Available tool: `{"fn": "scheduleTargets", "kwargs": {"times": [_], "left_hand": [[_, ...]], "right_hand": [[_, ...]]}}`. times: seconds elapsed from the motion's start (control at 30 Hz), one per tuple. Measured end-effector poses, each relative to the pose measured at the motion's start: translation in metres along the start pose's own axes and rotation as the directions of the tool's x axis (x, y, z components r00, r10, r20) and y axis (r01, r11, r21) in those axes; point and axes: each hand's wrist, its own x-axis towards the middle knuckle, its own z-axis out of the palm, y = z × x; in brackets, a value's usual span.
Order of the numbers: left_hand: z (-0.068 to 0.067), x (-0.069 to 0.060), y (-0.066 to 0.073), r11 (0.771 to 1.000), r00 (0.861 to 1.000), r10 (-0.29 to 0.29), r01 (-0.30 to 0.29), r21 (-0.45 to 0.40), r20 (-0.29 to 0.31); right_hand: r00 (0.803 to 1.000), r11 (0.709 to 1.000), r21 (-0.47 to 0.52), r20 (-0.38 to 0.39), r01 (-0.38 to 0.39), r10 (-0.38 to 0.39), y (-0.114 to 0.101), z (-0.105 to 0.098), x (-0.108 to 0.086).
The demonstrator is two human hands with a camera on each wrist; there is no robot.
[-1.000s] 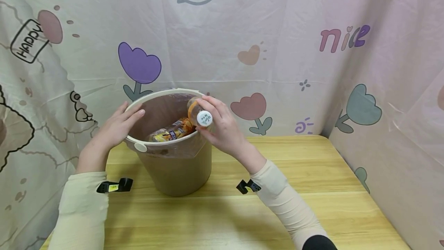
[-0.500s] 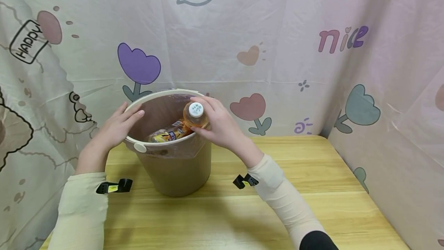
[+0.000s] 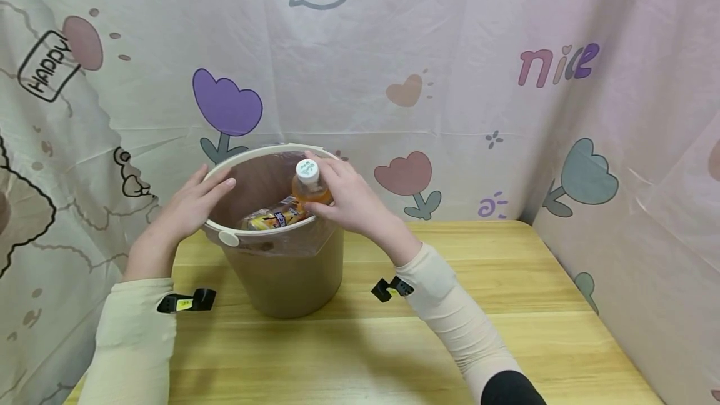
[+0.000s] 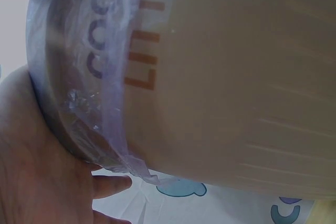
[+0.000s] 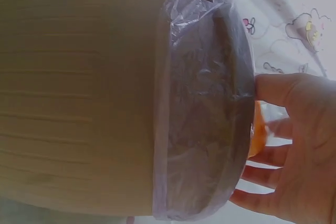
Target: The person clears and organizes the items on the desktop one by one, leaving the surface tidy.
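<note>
My right hand [image 3: 354, 202] holds an orange drink bottle [image 3: 309, 189] with a white cap, inside the right side of a brown trash bin's [image 3: 281, 280] mouth. The bottle stands nearly upright, cap up, its lower part hidden. In the right wrist view, the bottle's orange side [image 5: 258, 135] shows between the rim and my fingers. My left hand [image 3: 188, 205] rests on the bin's left rim, fingers extended. A clear plastic bag [image 5: 197, 98] lines the bin and folds over its edge. Another bottle, with a yellow and orange label [image 3: 275, 216], lies inside.
The bin stands on a wooden table [image 3: 450, 342], near a printed cloth backdrop [image 3: 349, 67] behind it and at both sides. The bin's pale handle [image 3: 228, 238] pivots at the front left of the rim. A black wrist camera [image 3: 392, 289] sits on each forearm.
My right hand has moved left and turned the bottle from tilted toward me to nearly upright, shifting it further into the bin's mouth. My left hand has stayed on the rim.
</note>
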Motion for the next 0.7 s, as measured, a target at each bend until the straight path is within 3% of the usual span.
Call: {"fn": "scheduleTargets", "kwargs": {"times": [0.2, 0.4, 0.7], "left_hand": [[-0.0004, 0.0009, -0.0006, 1.0, 1.0, 0.002, -0.002, 0.007, 0.0], [0.0011, 0.0012, 0.0, 1.0, 1.0, 0.004, -0.004, 0.004, -0.003], [0.0007, -0.0001, 0.0001, 1.0, 1.0, 0.004, -0.004, -0.002, -0.006]], "right_hand": [[0.999, 0.999, -0.03, -0.008, 0.031, -0.032, -0.0032, 0.0032, 0.0011], [1.0, 1.0, -0.02, 0.006, 0.01, -0.01, -0.0058, 0.0036, -0.0008], [0.996, 0.999, -0.023, -0.075, 0.036, -0.038, -0.0007, 0.0066, -0.0083]]}}
